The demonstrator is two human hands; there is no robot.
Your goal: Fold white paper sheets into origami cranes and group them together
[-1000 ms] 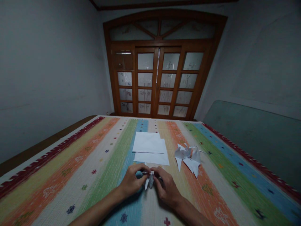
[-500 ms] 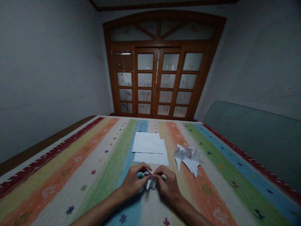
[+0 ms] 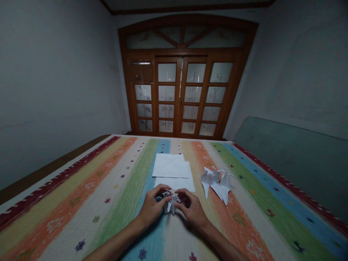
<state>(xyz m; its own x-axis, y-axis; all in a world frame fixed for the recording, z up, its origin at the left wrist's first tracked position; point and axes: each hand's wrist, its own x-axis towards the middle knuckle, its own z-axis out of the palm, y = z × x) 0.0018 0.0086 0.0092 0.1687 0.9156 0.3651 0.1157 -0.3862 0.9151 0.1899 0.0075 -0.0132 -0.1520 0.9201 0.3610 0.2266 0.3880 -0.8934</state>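
Note:
A small white folded paper figure (image 3: 170, 205) sits between both my hands, low in the middle of the view, just above the striped cloth (image 3: 81, 203). My left hand (image 3: 152, 207) pinches its left side with thumb and fingertips. My right hand (image 3: 191, 209) pinches its right side, fingers curled. Most of the figure is hidden by my fingers. Just beyond my hands lies a stack of flat white paper sheets (image 3: 172, 172). To the right of the sheets rests a cluster of finished white folded paper figures (image 3: 217, 182).
The striped cloth covers a wide flat surface with a wooden edge (image 3: 51, 167) at the left. A grey-green panel (image 3: 293, 159) stands along the right side. Closed wooden doors with frosted glass panes (image 3: 185, 98) fill the far wall.
Both hands have shifted slightly up and to the left with the paper figure. Its fold is worked tighter between the fingertips. Sheets and finished figures have not moved.

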